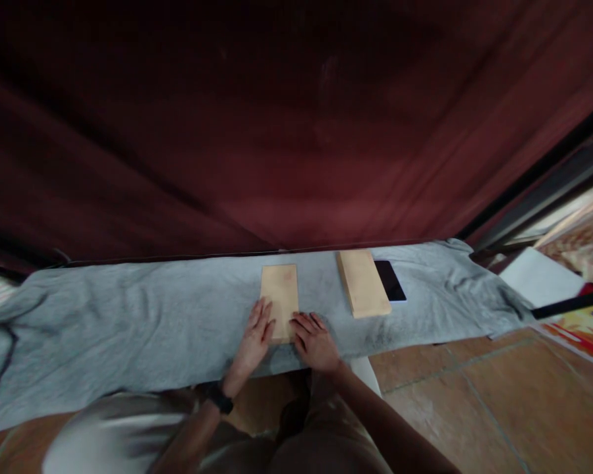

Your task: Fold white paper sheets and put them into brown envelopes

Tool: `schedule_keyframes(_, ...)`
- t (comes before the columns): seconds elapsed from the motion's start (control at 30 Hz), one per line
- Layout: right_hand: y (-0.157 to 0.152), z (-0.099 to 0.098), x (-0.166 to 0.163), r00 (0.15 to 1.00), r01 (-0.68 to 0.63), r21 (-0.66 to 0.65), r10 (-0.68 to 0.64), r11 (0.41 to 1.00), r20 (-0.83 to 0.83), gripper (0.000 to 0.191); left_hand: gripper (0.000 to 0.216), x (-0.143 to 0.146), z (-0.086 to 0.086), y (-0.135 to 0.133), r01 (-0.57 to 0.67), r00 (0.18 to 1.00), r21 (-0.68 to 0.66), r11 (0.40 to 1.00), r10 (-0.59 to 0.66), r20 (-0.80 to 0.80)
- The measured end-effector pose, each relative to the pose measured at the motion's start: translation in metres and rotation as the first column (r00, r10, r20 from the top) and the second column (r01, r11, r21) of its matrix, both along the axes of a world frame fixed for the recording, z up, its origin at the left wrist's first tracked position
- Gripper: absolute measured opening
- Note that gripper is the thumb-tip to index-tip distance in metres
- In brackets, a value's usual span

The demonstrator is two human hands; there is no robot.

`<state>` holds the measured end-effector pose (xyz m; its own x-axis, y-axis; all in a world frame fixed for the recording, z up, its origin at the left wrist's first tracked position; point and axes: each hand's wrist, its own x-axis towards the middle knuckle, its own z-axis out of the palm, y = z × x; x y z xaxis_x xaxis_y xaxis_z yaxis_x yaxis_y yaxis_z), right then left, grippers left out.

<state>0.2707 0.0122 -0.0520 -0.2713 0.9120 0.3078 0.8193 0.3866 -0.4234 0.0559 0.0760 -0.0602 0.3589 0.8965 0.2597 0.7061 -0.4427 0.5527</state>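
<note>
A tan rectangular stack [279, 289], apparently of paper envelopes, lies on a grey cloth in front of me. My left hand [257, 336] rests at its lower left edge, fingers laid over the side and thumb on the near part. At the lower right edge, the fingertips of my right hand [316, 339] touch it, with the fingers slightly bent and apart. To the right lies a second, thicker tan stack [366, 283], set at a slant. A dark-screened phone or tablet [391, 281] sticks out beside it on the right.
The grey cloth [128, 322] covers a long narrow surface against a dark red panel [286, 164]. White sheets [541, 282] and a colourful printed item [580, 326] are at the far right. Below is a tiled floor [435, 388].
</note>
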Motion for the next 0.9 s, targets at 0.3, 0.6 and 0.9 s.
schedule_keyframes(0.3, 0.004, 0.003, 0.007, 0.995, 0.015, 0.01, -0.014, 1.0, -0.099, 0.037, 0.06, 0.02, 0.027, -0.005, -0.142, 0.745, -0.588, 0.796, 0.477, 0.466)
schedule_keyframes(0.6, -0.01, 0.008, 0.033, 0.993, -0.085, 0.029, 0.087, 0.996, -0.074, 0.038, 0.076, 0.056, 0.027, -0.033, -0.1, 0.69, -0.691, 0.716, 0.55, 0.47)
schedule_keyframes(0.9, -0.018, 0.007, 0.034, 0.994, -0.102, 0.015, 0.102, 0.995, -0.035, 0.033, 0.032, 0.036, 0.032, -0.035, -0.226, 0.957, -0.031, 0.974, 0.228, 0.178)
